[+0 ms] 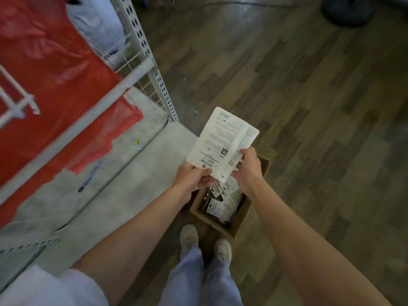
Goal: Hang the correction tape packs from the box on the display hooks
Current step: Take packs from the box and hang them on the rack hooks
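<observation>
I hold a small stack of white correction tape packs [220, 140] above an open cardboard box [240, 219] on the floor. My left hand [194, 177] grips the bottom edge of the front pack, printed back facing me. My right hand [248, 166] pinches the lower right side of a pack behind it. Several more packs [220, 202] lie loose inside the box. White display hooks [19, 102] stick out at the far left, blurred.
A white metal shelving unit with a perforated upright [154, 71] and a low grey base shelf [114, 173] stands to my left. Red plastic bags [55, 69] hang over it. A dark pen [89, 180] lies on the base shelf. My feet [205, 241] stand just behind the box on wood-pattern floor.
</observation>
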A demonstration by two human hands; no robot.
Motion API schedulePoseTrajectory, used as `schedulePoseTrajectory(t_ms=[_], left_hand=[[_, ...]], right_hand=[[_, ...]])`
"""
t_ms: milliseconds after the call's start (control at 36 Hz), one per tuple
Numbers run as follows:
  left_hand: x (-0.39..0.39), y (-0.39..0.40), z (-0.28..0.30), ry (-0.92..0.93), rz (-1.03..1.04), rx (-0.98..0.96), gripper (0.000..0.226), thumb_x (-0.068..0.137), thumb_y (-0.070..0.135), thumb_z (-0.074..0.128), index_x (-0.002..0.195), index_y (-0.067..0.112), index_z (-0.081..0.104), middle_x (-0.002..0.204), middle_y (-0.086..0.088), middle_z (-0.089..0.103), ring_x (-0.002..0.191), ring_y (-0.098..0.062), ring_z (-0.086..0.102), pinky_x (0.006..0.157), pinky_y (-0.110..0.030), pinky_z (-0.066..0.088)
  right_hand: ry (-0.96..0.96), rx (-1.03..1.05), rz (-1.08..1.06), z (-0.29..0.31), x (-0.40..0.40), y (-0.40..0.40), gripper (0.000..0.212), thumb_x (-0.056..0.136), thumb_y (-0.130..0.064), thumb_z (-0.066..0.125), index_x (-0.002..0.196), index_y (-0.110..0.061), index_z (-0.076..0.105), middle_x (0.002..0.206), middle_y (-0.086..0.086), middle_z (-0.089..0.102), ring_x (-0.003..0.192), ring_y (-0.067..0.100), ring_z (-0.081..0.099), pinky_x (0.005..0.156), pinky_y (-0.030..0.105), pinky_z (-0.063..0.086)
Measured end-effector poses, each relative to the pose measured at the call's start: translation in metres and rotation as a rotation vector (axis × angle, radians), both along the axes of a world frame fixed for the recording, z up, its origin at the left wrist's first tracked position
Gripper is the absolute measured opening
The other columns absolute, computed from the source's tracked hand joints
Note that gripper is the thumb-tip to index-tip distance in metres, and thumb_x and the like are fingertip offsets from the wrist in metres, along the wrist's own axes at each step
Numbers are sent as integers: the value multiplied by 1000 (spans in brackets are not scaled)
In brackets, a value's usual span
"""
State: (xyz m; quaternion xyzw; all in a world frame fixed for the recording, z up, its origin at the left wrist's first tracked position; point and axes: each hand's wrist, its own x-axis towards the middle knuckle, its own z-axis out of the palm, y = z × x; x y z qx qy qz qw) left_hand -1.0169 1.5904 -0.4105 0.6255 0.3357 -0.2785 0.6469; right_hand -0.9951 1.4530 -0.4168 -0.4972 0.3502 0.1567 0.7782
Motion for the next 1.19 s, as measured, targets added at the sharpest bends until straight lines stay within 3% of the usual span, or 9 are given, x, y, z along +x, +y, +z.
schedulePoseTrajectory(t_ms=[111, 167, 222, 278, 361, 639, 806, 1000, 1194], left_hand=[[-3, 7, 58, -82, 33, -19, 26, 90, 0, 60, 116, 3, 58, 98, -13, 70, 59, -14, 71, 49, -19, 51], [-3, 12, 86, -139, 53, -36, 22, 91, -2, 59, 112, 3, 58, 90, -11, 72, 57, -13, 70, 48, -19, 50], [-4, 18, 112, -199, 81, -52, 16, 91, -3, 57, 105, 5, 60, 73, -4, 73, 55, -13, 69, 48, -18, 50], [-5, 26, 137, -258, 109, -68, 14, 91, -5, 56, 98, 7, 60, 66, 1, 72, 54, -12, 69, 48, -18, 50], [-10, 36, 170, -321, 121, -52, 14, 90, -5, 57, 94, 7, 61, 66, -1, 72, 53, -12, 68, 49, -18, 51], [-43, 85, 249, -453, 52, 79, 7, 97, 14, 55, 92, 15, 60, 61, 3, 68, 56, -14, 66, 51, -20, 52], [-76, 134, 284, -469, 185, 182, 32, 89, 21, 61, 112, -1, 56, 94, -16, 71, 68, -24, 67, 48, -23, 50], [-135, 216, 312, -547, 299, 423, 24, 94, 29, 57, 106, 9, 52, 98, -5, 60, 91, -19, 57, 87, -34, 50], [-202, 264, 342, -646, 265, 141, 32, 101, 36, 43, 117, 12, 59, 108, -6, 68, 94, -21, 66, 74, -31, 53]], right_hand=[[-101, 43, 64, 63, 9, 12, 21, 94, -16, 35, 76, -12, 44, 72, 8, 53, 72, 22, 52, 70, 37, 45], [-175, 70, 132, 93, 15, 19, 17, 87, -17, 36, 71, -14, 40, 66, 11, 36, 62, 22, 41, 62, 33, 36], [-266, 146, 184, 121, 20, 26, 23, 90, -19, 35, 68, -16, 41, 60, 3, 44, 54, 15, 44, 60, 30, 36], [-332, 201, 254, 149, 21, 33, 24, 96, -27, 41, 90, -16, 61, 84, 0, 70, 77, 16, 68, 76, 37, 52], [-412, 176, 361, 186, 20, 48, 29, 93, -22, 57, 121, -15, 57, 112, 7, 71, 101, 24, 69, 86, 44, 56], [-618, 213, 395, 279, -7, 99, 26, 90, 5, 56, 106, -14, 60, 86, -2, 75, 76, 14, 72, 55, 28, 56], [-652, 134, 445, 308, -27, 144, 26, 86, 4, 61, 106, -12, 62, 98, 5, 73, 87, 22, 70, 81, 43, 57], [-750, -89, 693, 334, -77, 209, 28, 85, 3, 62, 101, -20, 66, 111, 7, 70, 104, 28, 66, 92, 46, 52], [-879, -141, 943, 360, -142, 267, 38, 83, 9, 60, 115, -12, 62, 116, 10, 68, 102, 23, 67, 89, 37, 53]])
